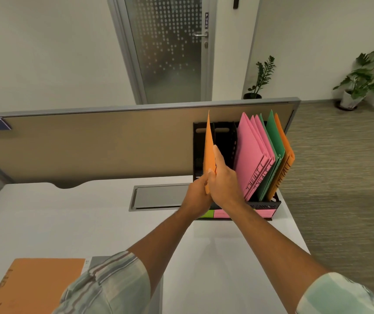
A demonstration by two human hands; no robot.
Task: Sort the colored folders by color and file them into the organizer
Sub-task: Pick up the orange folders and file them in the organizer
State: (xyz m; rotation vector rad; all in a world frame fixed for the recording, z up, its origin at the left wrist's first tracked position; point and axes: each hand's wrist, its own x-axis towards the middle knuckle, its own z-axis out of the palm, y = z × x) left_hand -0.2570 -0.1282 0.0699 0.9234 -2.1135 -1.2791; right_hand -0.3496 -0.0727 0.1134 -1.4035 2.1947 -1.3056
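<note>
Both hands hold one orange folder [208, 146] upright, edge-on, in front of the left slots of the black organizer [224, 137]. My left hand [198, 192] grips its lower edge from the left; my right hand [223, 177] clasps it from the right, thumb up along the folder. The organizer's right slots hold several pink folders [253, 155], a green folder [272, 141] and an orange folder [284, 152], all leaning right. Another orange folder [34, 284] lies flat on the desk at the lower left.
The white desk [68, 223] has a grey cable hatch [159, 197] left of the organizer. A tan partition [90, 143] stands behind it. The desk's right edge drops to carpet. Green and pink labels [221, 214] mark the organizer's front.
</note>
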